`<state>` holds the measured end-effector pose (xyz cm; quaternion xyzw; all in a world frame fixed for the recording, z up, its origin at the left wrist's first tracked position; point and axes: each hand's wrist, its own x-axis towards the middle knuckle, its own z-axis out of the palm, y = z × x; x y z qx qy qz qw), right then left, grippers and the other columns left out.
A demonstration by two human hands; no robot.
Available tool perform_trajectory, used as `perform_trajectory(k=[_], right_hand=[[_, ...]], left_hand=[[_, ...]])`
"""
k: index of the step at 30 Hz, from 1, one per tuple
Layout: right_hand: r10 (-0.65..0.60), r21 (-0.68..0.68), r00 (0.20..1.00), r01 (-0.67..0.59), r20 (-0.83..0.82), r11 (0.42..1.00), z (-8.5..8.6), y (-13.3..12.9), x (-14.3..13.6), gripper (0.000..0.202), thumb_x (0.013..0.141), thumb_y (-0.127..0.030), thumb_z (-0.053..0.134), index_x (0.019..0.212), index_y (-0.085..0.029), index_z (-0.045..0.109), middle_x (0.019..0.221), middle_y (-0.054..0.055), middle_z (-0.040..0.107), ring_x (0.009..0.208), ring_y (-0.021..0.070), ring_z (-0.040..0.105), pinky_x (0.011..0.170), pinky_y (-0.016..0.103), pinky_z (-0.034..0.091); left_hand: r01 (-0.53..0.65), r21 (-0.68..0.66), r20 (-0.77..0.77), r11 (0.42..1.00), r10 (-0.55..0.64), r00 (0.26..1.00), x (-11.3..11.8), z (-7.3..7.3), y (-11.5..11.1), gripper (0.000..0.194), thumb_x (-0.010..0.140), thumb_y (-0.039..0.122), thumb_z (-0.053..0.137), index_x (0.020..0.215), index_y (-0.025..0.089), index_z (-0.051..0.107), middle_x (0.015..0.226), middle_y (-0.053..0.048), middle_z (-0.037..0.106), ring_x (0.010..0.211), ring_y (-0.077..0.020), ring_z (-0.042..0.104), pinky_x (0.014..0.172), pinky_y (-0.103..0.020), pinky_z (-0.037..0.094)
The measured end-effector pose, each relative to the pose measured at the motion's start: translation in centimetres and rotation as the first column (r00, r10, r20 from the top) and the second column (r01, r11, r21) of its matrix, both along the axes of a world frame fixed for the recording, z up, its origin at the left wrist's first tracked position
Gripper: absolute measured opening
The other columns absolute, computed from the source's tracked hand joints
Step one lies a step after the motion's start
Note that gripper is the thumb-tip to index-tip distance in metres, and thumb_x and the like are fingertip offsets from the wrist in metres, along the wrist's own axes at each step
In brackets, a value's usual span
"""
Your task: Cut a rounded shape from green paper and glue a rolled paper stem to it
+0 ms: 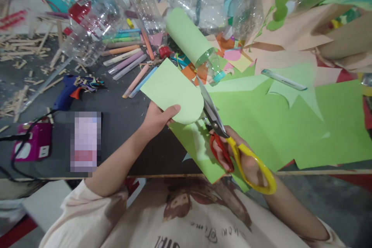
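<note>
My left hand [161, 118] pinches a light green piece of paper [174, 91] with its thumb on top; the paper has straight edges at the left and a rounded end at the right. In my right hand [245, 159] are scissors [216, 124] with one yellow and one red handle. Their blades are parted and point up and to the left, beside the paper's right edge. Larger green sheets [290, 131] lie under and to the right of the scissors. Just beyond the paper rests a bottle wrapped in light green paper [188, 38].
Markers [128, 62], a blue glue gun [65, 93], a phone [85, 141] and a magenta box [35, 141] lie to the left. Clear plastic bottles [95, 19] and paper scraps crowd the back. A pen [283, 79] rests on the green sheets. Wooden sticks [21, 48] are scattered far left.
</note>
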<state>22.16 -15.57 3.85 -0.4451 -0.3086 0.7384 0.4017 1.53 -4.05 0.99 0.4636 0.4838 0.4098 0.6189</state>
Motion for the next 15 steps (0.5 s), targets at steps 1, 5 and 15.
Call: perform_trajectory(k=[1, 5, 15], right_hand=[[-0.007, -0.011, 1.0, 0.008, 0.011, 1.0, 0.1, 0.1, 0.0, 0.08, 0.049, -0.086, 0.07, 0.099, -0.025, 0.055, 0.069, -0.007, 0.044, 0.041, 0.0036, 0.031, 0.034, 0.02, 0.024], [-0.036, -0.07, 0.999, 0.038, 0.029, 0.997, 0.6, 0.4, -0.2, 0.085, 0.039, -0.086, 0.073, 0.095, -0.024, 0.055, 0.066, -0.008, 0.045, 0.04, 0.0028, 0.029, 0.032, 0.02, 0.021], [-0.017, -0.079, 0.999, 0.021, 0.05, 0.997, -0.3, -0.2, 0.2, 0.083, 0.042, -0.086, 0.073, 0.098, -0.027, 0.056, 0.066, -0.008, 0.044, 0.037, 0.0034, 0.029, 0.031, 0.021, 0.021]], left_hand=[[-0.008, 0.0, -0.001, 1.0, 0.008, 1.0, 0.0, 0.0, 0.0, 0.035, 0.062, 0.047, 0.078, 0.067, 0.017, 0.06, 0.047, 0.002, 0.054, 0.032, -0.0062, 0.039, 0.03, -0.019, 0.032], [-0.038, 0.011, -0.005, 0.999, 0.038, 0.999, 0.1, 0.1, 0.2, 0.034, 0.061, 0.046, 0.078, 0.064, 0.017, 0.06, 0.045, 0.003, 0.052, 0.03, -0.0054, 0.037, 0.029, -0.019, 0.03], [-0.027, 0.022, -0.014, 0.999, 0.027, 1.0, 0.0, -0.1, 0.2, 0.034, 0.062, 0.046, 0.078, 0.059, 0.018, 0.06, 0.043, 0.003, 0.052, 0.031, -0.0058, 0.037, 0.029, -0.019, 0.029]])
